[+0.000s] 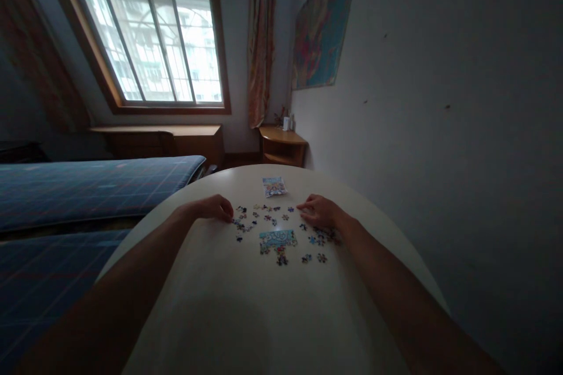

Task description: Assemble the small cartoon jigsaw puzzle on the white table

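A partly joined jigsaw puzzle (278, 238) with a light blue upper strip lies on the white table, its lower edge uneven. Left of it, my left hand (216, 208) rests with fingers curled down and pressed together beside a cluster of loose puzzle pieces (244, 226). Whatever is between those fingertips is too small to make out. My right hand (323, 211) is over the right side, index finger stretched out and fingers apart. Its tip is close to a single blue piece (291, 209). More loose pieces (320, 238) lie under and below this hand, partly hidden by the wrist.
A small printed picture sheet (274, 187) lies at the far part of the round white table (211, 304). To the left are blue checked mattresses (97, 187). A wall (440, 158) runs along the right. Behind stand a desk (193, 135) and a corner shelf (281, 139).
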Tool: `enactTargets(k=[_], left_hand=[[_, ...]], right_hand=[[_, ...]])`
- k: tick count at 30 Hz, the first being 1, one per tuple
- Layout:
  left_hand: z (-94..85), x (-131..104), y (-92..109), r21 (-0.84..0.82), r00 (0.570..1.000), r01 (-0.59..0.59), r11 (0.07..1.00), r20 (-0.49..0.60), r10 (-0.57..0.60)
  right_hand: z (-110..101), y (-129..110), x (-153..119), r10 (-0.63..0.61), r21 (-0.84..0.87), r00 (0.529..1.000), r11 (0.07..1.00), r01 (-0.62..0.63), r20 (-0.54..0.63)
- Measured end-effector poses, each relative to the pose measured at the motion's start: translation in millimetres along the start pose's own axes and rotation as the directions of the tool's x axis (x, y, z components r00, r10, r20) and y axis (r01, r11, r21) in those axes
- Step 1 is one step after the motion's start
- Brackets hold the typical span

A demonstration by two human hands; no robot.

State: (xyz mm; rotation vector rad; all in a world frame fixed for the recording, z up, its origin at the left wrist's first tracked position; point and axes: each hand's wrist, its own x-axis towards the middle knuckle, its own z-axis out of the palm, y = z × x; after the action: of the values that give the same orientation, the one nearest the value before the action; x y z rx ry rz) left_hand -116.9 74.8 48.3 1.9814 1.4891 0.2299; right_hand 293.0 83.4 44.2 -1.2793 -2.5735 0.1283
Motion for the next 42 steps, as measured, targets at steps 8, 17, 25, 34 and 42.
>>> enactTargets(k=[8,17,25,34,42], left_hand=[[1.7,-1.5,-3.6,-0.049,0.999,0.045,0.998,-0.020,-0.046],[4.0,-2.4,-4.9,-0.047,0.985,0.083,0.995,-0.148,-0.089],[11.6,-9.3,10.7,0.046,0.972,0.029,0.999,-0.235,-0.017],[24.0,-1.0,17.5,0.177,0.996,0.057,0.983,-0.083,-0.043],[32.4,-4.1,16.1,0.249,0.990,0.028,0.968,-0.142,0.007]], right_hand=[[-5.2,1.7,-12.7,0.017,0.004,1.000,1.000,-0.017,-0.024],[-5.1,15.0,-45.4,-0.013,0.035,0.995,0.999,0.017,-0.099],[-3.0,20.9,-58.0,-0.047,0.127,0.998,0.990,0.053,-0.052],[-3.2,-2.9,-81.2,-0.126,0.174,0.985,0.979,0.104,0.121],[-5.8,-15.4,-80.7,-0.134,0.164,0.982,0.980,0.111,0.135]])
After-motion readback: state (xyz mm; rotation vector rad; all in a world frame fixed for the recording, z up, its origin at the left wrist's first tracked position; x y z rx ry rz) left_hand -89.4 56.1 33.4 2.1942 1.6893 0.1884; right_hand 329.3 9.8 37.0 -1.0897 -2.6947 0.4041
